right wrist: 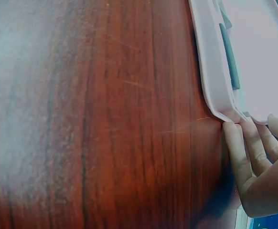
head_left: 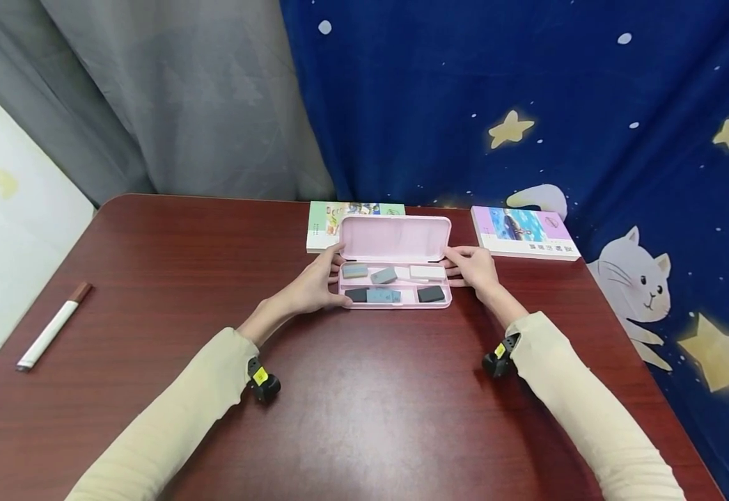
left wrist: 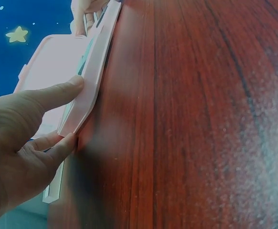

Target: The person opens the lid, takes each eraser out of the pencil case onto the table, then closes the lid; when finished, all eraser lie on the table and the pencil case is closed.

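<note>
A pink pencil case (head_left: 395,304) lies on the table with its lid (head_left: 395,238) raised at the back. Small eraser-like blocks sit in its two rows: a striped block (head_left: 355,271), a grey block (head_left: 383,275) and a white block (head_left: 427,272) behind, with a blue block (head_left: 383,296) and dark blocks (head_left: 430,294) in front. My left hand (head_left: 314,284) grips the case's left end, thumb (left wrist: 65,93) along the front rim and fingertips low at the corner. At the right end, my right hand (head_left: 475,270) holds the case, fingertips against the base and thumb at the lid's edge.
Behind the case lies a green-covered book (head_left: 323,226), partly hidden by the lid. A purple-and-white book (head_left: 523,233) lies at the back right. A white marker with a brown cap (head_left: 53,327) rests on the dark red table (head_left: 364,403) at the far left. Curtains hang beyond the back edge.
</note>
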A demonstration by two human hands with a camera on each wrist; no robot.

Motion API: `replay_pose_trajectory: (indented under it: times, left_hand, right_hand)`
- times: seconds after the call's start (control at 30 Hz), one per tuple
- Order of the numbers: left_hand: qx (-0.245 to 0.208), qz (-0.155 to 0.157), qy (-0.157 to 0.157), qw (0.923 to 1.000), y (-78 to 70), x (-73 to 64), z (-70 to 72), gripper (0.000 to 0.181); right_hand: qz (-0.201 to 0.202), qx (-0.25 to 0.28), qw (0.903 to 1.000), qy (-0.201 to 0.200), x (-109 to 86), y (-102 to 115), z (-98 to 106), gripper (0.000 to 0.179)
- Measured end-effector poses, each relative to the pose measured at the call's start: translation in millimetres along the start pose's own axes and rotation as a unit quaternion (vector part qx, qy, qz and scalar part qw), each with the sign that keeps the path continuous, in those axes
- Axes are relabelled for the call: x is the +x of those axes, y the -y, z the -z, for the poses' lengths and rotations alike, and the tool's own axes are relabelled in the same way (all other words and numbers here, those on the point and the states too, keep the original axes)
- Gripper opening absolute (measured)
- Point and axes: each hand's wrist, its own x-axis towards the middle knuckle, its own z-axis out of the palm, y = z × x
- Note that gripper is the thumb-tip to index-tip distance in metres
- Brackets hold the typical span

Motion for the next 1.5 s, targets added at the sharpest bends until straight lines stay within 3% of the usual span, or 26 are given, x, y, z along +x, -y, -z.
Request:
replay_pose_trajectory:
  times: [0.33, 0.83, 1.23, 1.37, 1.5]
  left_hand:
    - [-0.009, 0.003, 0.005, 0.9999, -0.8, 1.4, 1.2, 0.109]
    - [-0.015, -0.001, 0.000, 0.9999, -1.7, -1.6, -0.6, 0.107]
    - [-0.009, -0.002, 0.001, 1.0000, 1.1, -0.9, -0.1, 0.107]
    - [-0.011, 0.000, 0.002, 0.9999, 0.3, -0.8, -0.2, 0.107]
    - [-0.017, 0.001, 0.001, 0.9999, 0.3, -1.6, 0.8, 0.107]
  right_hand:
    - [-0.007, 0.012, 0.9995, 0.027, -2.5, 0, 5, 0.041]
    - [-0.033, -0.001, 0.9992, 0.023, -6.4, 0, 4, 0.049]
    - [0.009, 0.012, 0.9988, 0.047, -8.6, -7, 9, 0.044]
    - [0.033, 0.024, 0.9980, 0.049, -9.1, -7, 9, 0.034]
    - [0.075, 0.031, 0.9922, 0.095, -10.8, -9, 12, 0.025]
